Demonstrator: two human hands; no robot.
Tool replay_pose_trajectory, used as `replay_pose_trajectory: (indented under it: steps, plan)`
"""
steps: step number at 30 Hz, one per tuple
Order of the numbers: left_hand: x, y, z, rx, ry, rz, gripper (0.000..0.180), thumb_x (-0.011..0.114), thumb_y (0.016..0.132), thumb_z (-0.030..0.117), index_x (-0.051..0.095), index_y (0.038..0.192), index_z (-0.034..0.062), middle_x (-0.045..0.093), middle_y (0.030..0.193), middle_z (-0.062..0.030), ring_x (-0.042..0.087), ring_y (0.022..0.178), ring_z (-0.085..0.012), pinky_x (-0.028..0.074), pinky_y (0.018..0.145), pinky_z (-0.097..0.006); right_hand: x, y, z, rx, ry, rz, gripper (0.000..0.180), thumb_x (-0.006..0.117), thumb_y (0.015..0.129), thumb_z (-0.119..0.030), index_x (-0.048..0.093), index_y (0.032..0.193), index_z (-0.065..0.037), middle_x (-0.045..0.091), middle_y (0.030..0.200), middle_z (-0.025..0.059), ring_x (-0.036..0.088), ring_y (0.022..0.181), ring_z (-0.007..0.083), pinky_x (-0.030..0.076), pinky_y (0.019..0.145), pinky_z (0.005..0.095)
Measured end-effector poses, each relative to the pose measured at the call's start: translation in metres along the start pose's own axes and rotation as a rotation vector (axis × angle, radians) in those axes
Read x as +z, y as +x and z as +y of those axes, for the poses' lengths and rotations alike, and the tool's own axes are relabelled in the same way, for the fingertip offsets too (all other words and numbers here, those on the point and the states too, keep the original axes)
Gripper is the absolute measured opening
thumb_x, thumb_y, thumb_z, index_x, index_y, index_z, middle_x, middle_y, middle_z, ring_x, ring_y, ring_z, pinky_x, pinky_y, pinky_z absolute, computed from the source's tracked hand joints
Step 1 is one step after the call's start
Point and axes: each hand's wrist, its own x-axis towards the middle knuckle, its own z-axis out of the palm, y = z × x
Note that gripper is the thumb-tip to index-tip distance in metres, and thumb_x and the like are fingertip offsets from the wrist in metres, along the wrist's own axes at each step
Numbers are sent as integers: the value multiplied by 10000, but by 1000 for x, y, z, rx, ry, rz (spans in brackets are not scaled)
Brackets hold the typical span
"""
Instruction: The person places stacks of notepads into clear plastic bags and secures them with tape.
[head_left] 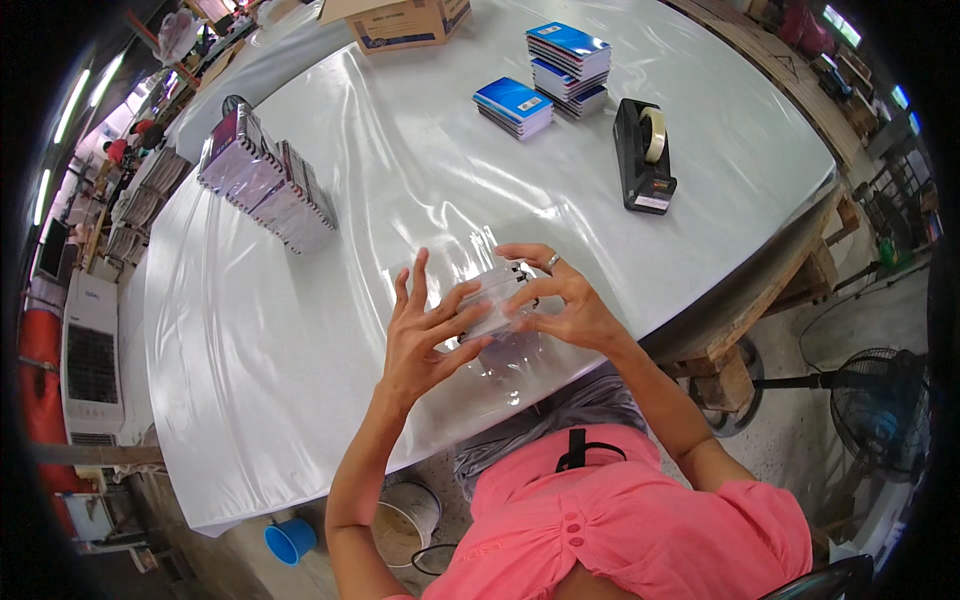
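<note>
In front of me at the table's near edge is a small pack of pale-backed spiral notebooks [492, 300] in clear, glossy plastic film. Dark binding coils show along its right side. My left hand [428, 325] has its thumb and some fingers on the pack's left side, while its other fingers stick up, spread. On the opposite side, my right hand [562, 300], with a ring on one finger, bends its fingers and thumb around the right edge. Plastic glare and my fingers hide part of the pack.
A black tape dispenser [643, 160] stands at the right, near stacked blue spiral notebooks [568, 70] and a lower blue stack [513, 105]. Purple-covered notebook packs [265, 180] stand at the left. A cardboard box [410, 25] sits at the back. Buckets [290, 540] are on the floor.
</note>
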Motion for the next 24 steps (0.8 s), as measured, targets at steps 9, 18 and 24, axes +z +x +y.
replay_pose_trajectory:
  steps: [9, 18, 24]
  plan:
    - [8, -19, -14, -206, -386, 27, 597, 881, 615, 218, 695, 1179, 153, 526, 1393, -139, 237, 1446, -347, 272, 1134, -498, 3, 7, -16, -107, -6, 27, 172, 828, 694, -173, 733, 832, -134, 474, 1417, 126, 379, 1346, 301, 292, 1105, 442]
    - [4, -14, -14, -162, -288, -38, 562, 874, 626, 241, 712, 1163, 225, 576, 1353, -83, 314, 1416, -355, 222, 1127, -521, -25, -14, 19, 49, 65, 17, 427, 871, 642, -261, 729, 1030, -155, 394, 1476, 126, 316, 1403, 285, 259, 1118, 500]
    - [8, -15, -9, -207, -306, -15, 541, 866, 633, 170, 710, 1150, 139, 548, 1376, -125, 237, 1447, -352, 179, 1161, -511, 8, -7, 7, 7, 60, 58, 244, 824, 694, -132, 755, 927, -155, 454, 1437, 112, 363, 1358, 285, 283, 1111, 445]
